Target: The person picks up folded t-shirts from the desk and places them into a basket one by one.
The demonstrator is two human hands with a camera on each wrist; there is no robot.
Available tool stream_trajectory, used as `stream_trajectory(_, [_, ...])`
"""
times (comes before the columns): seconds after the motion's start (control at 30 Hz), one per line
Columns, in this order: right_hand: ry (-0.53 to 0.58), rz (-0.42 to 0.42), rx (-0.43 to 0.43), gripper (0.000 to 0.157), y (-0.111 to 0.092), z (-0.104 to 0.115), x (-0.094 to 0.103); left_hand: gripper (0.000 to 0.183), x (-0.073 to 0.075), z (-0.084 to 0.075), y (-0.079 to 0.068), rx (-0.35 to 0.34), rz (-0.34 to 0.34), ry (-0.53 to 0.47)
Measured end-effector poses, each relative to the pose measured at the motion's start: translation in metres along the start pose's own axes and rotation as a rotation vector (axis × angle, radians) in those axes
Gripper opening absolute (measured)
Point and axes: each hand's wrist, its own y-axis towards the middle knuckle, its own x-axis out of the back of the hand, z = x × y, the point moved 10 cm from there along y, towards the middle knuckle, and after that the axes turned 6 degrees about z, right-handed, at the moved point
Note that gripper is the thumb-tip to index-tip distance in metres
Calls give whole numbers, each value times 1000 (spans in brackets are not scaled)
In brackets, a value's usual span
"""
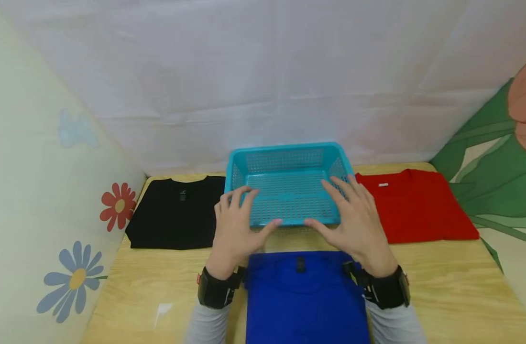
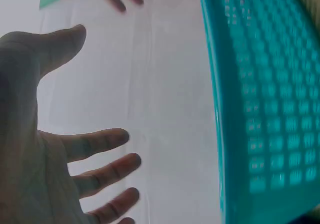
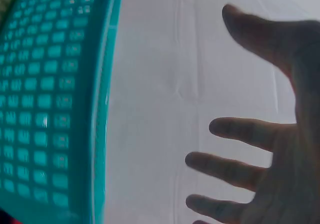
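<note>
A turquoise plastic basket (image 1: pixel 284 186) with perforated walls stands at the back of the table, and nothing lies in it. Over its near left corner my left hand (image 1: pixel 237 229) hovers, fingers spread and holding nothing. My right hand (image 1: pixel 357 224) mirrors it above the near right corner, thumb and fingers apart. Both wrist views show a gap between the fingers and the basket wall (image 2: pixel 280 108). Below the hands lies a folded blue T-shirt (image 1: pixel 306 301), its collar towards the basket. A black T-shirt (image 1: pixel 177 215) is folded left of the basket, a red T-shirt (image 1: pixel 418 205) right of it.
The light wooden table (image 1: pixel 452 282) meets a white sheet (image 1: pixel 263 71) behind the basket. Painted walls with flowers (image 1: pixel 77 279) close in the left and right sides. A small white mark (image 1: pixel 163 309) shows on the table at front left.
</note>
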Motion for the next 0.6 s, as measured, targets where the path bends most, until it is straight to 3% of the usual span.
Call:
stream_trajectory(0.17, [28, -95, 128, 63, -12, 33, 8, 83, -8, -31, -15, -116, -18, -23])
stream_trajectory(0.27, [90, -95, 205, 31, -27, 53, 10, 73, -10, -48, -31, -200, -33, -58])
stream_trajectory(0.33, [133, -85, 259, 19, -37, 63, 10, 65, -11, -56, -42, -247, -34, -97])
stream_trajectory(0.47, [210, -19, 305, 26, -55, 68, 3, 45, -13, -60, -58, -284, 0, -187])
stream_trajectory(0.6, [247, 87, 239, 34, -66, 53, -12, 31, -22, -55, -67, -281, 77, -215])
